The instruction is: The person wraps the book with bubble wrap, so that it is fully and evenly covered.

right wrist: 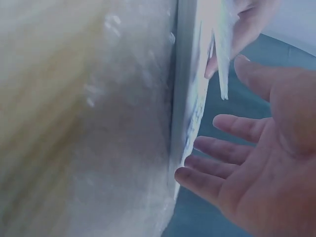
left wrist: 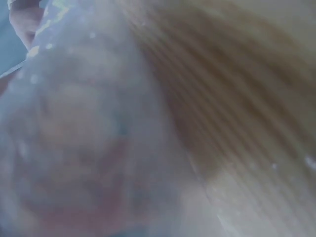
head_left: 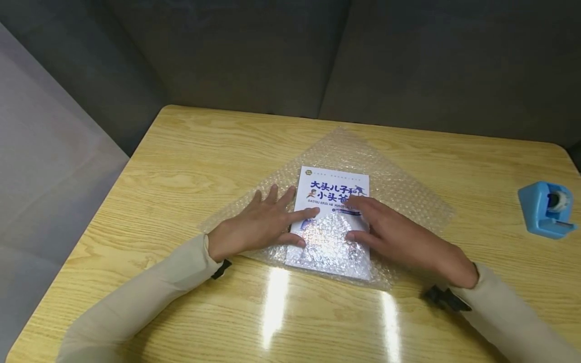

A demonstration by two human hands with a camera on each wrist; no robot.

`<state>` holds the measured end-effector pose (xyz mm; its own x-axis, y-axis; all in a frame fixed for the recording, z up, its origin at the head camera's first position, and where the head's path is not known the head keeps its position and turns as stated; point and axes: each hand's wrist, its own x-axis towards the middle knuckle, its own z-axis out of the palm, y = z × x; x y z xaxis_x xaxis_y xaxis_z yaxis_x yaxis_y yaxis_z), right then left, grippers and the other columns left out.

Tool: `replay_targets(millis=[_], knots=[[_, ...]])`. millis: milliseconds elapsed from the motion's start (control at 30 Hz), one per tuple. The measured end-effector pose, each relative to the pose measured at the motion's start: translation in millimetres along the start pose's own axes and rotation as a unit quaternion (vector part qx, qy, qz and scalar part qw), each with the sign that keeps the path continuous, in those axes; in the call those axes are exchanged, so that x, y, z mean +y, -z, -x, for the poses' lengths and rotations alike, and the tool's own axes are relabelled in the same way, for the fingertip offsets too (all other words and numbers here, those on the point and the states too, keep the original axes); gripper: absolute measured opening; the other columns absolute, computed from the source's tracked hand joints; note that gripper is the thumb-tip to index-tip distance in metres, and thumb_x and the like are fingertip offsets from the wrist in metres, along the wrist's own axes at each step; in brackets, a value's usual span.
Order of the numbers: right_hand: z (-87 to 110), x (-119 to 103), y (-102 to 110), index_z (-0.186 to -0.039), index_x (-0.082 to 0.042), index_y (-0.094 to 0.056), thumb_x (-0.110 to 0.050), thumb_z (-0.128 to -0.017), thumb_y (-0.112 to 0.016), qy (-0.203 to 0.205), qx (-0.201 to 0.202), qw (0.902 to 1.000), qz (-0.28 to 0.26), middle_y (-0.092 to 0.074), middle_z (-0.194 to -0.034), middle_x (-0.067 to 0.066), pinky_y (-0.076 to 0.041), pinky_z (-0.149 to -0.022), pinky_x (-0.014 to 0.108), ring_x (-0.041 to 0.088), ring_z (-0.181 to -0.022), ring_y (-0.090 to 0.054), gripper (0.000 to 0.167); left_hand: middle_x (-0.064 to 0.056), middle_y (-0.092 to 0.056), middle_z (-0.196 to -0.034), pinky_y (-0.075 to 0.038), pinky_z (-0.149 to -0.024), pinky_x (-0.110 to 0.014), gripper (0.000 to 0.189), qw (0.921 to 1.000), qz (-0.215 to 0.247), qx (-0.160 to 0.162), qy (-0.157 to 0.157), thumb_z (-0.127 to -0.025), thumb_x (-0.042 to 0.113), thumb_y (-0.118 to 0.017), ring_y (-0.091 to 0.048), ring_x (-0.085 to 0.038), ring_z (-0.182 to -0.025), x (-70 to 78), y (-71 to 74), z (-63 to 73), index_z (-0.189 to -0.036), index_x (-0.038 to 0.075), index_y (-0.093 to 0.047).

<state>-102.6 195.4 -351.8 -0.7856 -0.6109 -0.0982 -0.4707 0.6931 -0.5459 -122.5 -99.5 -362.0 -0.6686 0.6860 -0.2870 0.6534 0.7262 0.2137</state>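
A white paperback book [head_left: 333, 177] with blue title characters lies on a sheet of bubble wrap [head_left: 399, 189]. A folded part of the wrap covers the lower portion of its cover and shines there. My left hand [head_left: 254, 224] rests at the book's left side with fingers spread, thumb and forefinger reaching over the cover. From the right, my right hand [head_left: 399, 239] reaches over the book with its fingers extended. In the right wrist view the book's edge [right wrist: 185, 84] stands beside the extended fingers [right wrist: 217, 148]. The left wrist view is blurred.
A blue tape dispenser [head_left: 537, 217] with a roll in it stands at the right of the wooden table [head_left: 204, 146]. Dark panels [head_left: 254, 55] rise behind the table's far edge.
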Motion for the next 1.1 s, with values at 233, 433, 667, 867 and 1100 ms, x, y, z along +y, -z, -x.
replay_targets(millis=[233,433,667,867,1100], knots=[[-7.1,3,20,-0.154,0.004,-0.041,-0.03,-0.106,-0.064,-0.006,0.01,0.9998,0.015,-0.045,-0.154,0.028,-0.036,-0.114,0.064,0.045,-0.144,-0.041,0.063,-0.027,-0.016,-0.169,-0.026,-0.111,-0.078,0.074,1.0,0.003,0.002,0.001,-0.098,0.065,-0.052,-0.018,-0.062,-0.146,0.6,1.1,-0.8,-0.164,0.041,-0.029],[-12.8,5,31,-0.154,0.001,-0.041,-0.028,-0.105,-0.065,-0.017,0.027,0.9993,0.019,-0.044,-0.156,0.027,-0.037,-0.113,0.064,0.046,-0.143,-0.041,0.062,-0.027,-0.015,-0.168,-0.025,-0.111,-0.078,0.073,0.9999,0.012,0.004,0.001,-0.098,0.065,-0.053,-0.017,-0.063,-0.146,0.2,0.2,-0.6,-0.164,0.04,-0.031],[-22.8,10,36,-0.154,0.003,-0.04,-0.025,-0.105,-0.065,-0.019,0.028,0.9992,0.021,-0.043,-0.156,0.028,-0.035,-0.115,0.064,0.046,-0.144,-0.04,0.062,-0.027,-0.014,-0.168,-0.024,-0.111,-0.079,0.074,0.9999,0.015,0.003,0.001,-0.098,0.064,-0.054,-0.016,-0.063,-0.146,0.2,1.2,-0.5,-0.164,0.04,-0.031],[-34.2,19,39,-0.158,0.004,-0.036,-0.028,-0.105,-0.066,-0.021,0.023,0.9991,0.027,-0.04,-0.158,0.029,-0.033,-0.115,0.065,0.048,-0.145,-0.038,0.068,-0.027,-0.012,-0.169,-0.022,-0.112,-0.078,0.074,0.9997,0.022,-0.003,0.003,-0.098,0.064,-0.054,-0.014,-0.063,-0.147,0.7,2.3,-0.3,-0.164,0.04,-0.03],[-54.1,27,43,-0.161,0.003,-0.029,-0.024,-0.106,-0.064,-0.029,0.016,0.9991,0.027,-0.035,-0.16,0.031,-0.03,-0.117,0.065,0.049,-0.147,-0.033,0.071,-0.028,-0.013,-0.168,-0.022,-0.112,-0.079,0.075,0.9997,0.024,-0.006,0.002,-0.098,0.064,-0.054,-0.014,-0.063,-0.147,0.8,2.3,0.4,-0.164,0.04,-0.029]])
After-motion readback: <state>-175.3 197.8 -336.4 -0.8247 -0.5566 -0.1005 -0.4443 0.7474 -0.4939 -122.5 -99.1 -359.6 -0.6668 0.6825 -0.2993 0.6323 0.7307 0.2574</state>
